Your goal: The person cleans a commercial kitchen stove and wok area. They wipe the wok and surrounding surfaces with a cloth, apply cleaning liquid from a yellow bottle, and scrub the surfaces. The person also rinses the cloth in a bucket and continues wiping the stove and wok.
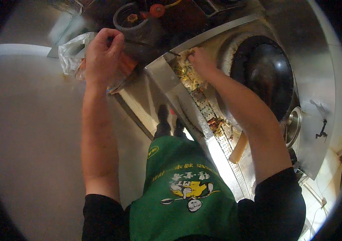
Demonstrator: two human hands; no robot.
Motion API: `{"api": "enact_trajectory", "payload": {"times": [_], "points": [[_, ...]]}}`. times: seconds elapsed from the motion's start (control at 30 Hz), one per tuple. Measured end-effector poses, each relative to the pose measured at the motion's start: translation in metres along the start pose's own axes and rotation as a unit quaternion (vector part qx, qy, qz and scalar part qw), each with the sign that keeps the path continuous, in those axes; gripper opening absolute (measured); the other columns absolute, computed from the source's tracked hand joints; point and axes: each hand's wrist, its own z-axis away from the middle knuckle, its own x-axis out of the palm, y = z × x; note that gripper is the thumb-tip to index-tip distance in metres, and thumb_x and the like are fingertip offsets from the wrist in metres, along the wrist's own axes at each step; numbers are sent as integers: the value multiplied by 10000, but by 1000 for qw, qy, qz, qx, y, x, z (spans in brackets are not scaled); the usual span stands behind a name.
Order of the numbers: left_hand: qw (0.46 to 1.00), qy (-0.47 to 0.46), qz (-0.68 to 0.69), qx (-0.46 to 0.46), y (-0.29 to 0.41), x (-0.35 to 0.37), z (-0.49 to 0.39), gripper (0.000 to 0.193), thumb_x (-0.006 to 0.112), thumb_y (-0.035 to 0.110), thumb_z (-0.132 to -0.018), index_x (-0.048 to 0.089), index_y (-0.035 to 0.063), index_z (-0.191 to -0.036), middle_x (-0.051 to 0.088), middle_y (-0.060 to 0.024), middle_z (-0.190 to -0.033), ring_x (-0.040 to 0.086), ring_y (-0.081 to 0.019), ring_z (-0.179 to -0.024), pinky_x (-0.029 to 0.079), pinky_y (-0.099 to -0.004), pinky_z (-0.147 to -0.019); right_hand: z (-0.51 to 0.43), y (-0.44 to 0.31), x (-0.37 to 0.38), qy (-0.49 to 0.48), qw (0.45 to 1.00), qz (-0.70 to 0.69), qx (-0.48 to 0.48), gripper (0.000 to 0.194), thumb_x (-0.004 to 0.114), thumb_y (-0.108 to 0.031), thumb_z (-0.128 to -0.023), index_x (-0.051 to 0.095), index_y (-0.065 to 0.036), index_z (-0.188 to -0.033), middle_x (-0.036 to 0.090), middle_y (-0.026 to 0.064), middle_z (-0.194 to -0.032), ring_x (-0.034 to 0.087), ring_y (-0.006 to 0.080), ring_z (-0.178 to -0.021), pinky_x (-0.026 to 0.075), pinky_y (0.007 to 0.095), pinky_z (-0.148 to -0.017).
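Observation:
My left hand (104,54) is raised with its fingers curled, in front of a clear plastic bag (122,75) with orange contents; whether it holds something thin, I cannot tell. A crumpled white plastic bag (71,55) lies just left of that hand. At the upper end of the stove's perforated metal drain channel (204,104), my right hand (199,61) touches a heap of wet food scraps (187,70), its fingertips partly hidden. A smaller clump of scraps (216,125) lies lower in the channel.
A large black wok (267,72) sits right of the channel, below it a wooden handle (238,147) and a round metal pan (294,126). A wide steel worktop (38,126) spans the left. At the top are a grey ring (118,19) and a red valve knob (157,10).

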Motion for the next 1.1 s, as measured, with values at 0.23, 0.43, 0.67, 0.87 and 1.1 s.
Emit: {"api": "enact_trajectory", "payload": {"times": [0.23, 0.43, 0.67, 0.87, 1.1], "points": [[997, 40, 54, -24, 4, 8, 5, 109, 611, 129, -926, 608, 20, -928, 591, 0, -738, 529, -62, -655, 438, -222, -575, 21, -6, 39, -3, 966, 29, -257, 258, 586, -51, -765, 585, -28, -1022, 564, 182, -1020, 557, 402, -981, 475, 464, -838], [999, 38, -17, 8, 15, 18, 0, 120, 625, 142, -912, 610, 26, -941, 595, -3, -721, 536, -80, -636, 448, -245, -574, 78, 28, 12, -191, 936, 84, -283, 325, 603, -63, -738, 603, -37, -1061, 576, 186, -1020, 565, 394, -988, 482, 456, -831], [996, 47, -69, 31, 16, 9, 8, 137, 624, 146, -906, 611, 14, -940, 623, -37, -739, 560, -109, -671, 461, -257, -621, 41, 23, -62, -159, 984, 43, -65, 355, 580, -61, -778, 565, -44, -1132, 586, 218, -1104, 560, 391, -1063, 467, 475, -866], [985, 46, -125, 114, 12, 7, -2, 129, 610, 136, -917, 617, 7, -920, 629, -39, -768, 561, -106, -701, 460, -255, -645, 5, 3, 16, -55, 994, -94, 15, 293, 583, -106, -838, 560, 2, -1110, 573, 242, -1097, 548, 403, -1060, 443, 452, -909], [989, 45, -127, 67, 24, 20, 2, 135, 622, 151, -899, 621, 20, -929, 628, -49, -729, 571, -143, -681, 473, -295, -653, 89, 28, 28, -205, 943, 68, -253, 262, 528, -60, -820, 596, 1, -1066, 616, 202, -1052, 573, 397, -1027, 463, 454, -871]]}}
